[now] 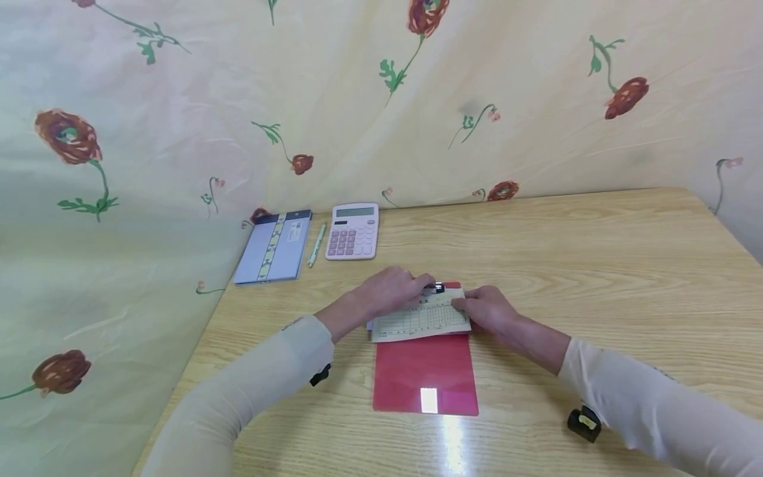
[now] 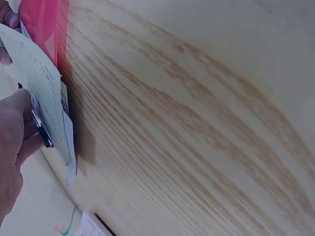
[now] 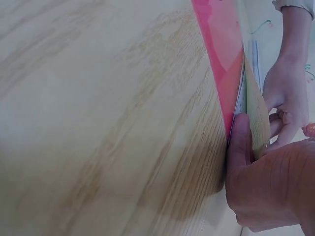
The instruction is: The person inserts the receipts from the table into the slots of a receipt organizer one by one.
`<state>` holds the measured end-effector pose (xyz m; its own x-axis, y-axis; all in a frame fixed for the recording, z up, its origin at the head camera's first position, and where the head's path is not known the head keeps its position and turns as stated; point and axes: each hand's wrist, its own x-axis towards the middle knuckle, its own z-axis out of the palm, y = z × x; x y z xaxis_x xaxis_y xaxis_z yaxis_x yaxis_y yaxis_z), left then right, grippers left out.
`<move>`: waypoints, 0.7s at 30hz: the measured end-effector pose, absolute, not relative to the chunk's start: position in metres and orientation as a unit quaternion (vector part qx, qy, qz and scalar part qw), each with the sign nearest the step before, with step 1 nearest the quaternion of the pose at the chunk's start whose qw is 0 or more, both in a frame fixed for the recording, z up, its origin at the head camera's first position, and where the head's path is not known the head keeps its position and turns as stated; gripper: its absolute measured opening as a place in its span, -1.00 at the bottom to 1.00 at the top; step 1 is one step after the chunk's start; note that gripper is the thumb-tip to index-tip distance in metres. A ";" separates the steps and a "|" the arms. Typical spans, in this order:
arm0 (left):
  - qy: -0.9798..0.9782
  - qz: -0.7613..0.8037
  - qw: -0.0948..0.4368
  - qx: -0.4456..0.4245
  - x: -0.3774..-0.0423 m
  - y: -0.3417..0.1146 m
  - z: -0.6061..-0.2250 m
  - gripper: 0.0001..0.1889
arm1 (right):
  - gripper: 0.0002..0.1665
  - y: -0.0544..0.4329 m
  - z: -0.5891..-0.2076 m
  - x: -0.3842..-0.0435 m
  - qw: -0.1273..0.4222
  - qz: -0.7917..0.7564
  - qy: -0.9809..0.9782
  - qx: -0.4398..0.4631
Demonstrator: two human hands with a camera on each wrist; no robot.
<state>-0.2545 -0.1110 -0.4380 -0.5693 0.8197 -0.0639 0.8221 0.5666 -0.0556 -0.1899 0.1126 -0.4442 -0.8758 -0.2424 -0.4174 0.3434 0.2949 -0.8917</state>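
Observation:
A red clipboard [image 1: 411, 371] lies on the table with its metal clip [image 1: 439, 287] at the far end. Printed paper forms [image 1: 420, 321] cover its upper half, their near edge lifted off the board. My left hand [image 1: 396, 291] pinches the clip; in the left wrist view the thumb presses on the metal and the fingers curl beneath it. At the right edge of the forms, my right hand [image 1: 491, 311] grips the papers between thumb and fingers. From the right wrist view, the sheets fan up from the red board beside that hand's fingers.
Toward the back left of the wooden table [image 1: 566, 265] lie a lavender folder [image 1: 286, 248], a pale pen [image 1: 317, 245] and a pink-and-white calculator [image 1: 353, 231]. A flowered cloth [image 1: 334, 99] hangs behind the table and along its left side.

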 end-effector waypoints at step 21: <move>0.893 -0.031 0.027 0.449 -0.255 -0.110 -0.439 -0.64 | -0.51 0.105 -0.442 -0.189 0.211 -0.568 0.794 0.053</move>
<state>-0.2548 -0.1104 -0.4394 -0.5959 0.7994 -0.0764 0.8028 0.5954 -0.0316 -0.1893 0.1045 -0.4424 -0.9053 -0.1547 -0.3956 0.3245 0.3490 -0.8791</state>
